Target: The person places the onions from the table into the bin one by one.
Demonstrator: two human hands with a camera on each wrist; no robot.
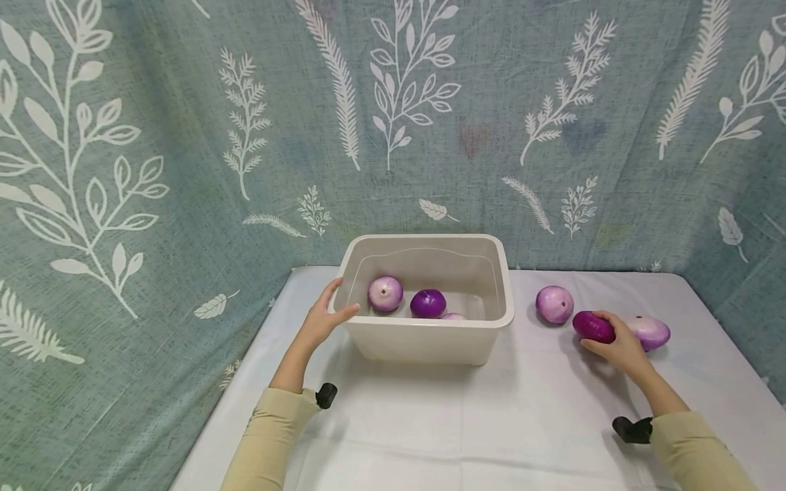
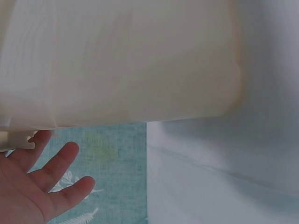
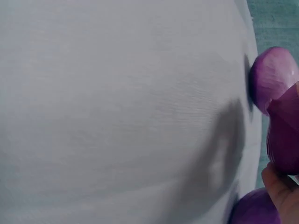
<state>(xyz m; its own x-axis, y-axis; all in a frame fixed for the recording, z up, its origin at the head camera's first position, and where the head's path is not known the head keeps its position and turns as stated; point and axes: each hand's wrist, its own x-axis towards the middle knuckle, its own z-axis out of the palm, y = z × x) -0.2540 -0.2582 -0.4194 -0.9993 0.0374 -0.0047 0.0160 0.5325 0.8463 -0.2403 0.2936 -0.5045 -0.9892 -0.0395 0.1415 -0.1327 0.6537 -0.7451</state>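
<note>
In the head view, toward the tabletop's (image 1: 467,416) far right corner, a dark magenta onion (image 1: 591,327) has its long axis nearly sideways, left end slightly higher. Its right end faces the palm; the right-hand grip (image 1: 621,348) is clamped on it, thumb and fingers either side. The left-hand grip (image 1: 318,324) touches the near-left corner of a smooth, round-cornered bin (image 1: 424,342).

The left wrist view shows left fingers (image 2: 53,175) spread apart.

In the right wrist view, the glossy onion's narrower end points up, fingertips at its broad bottom.
</note>
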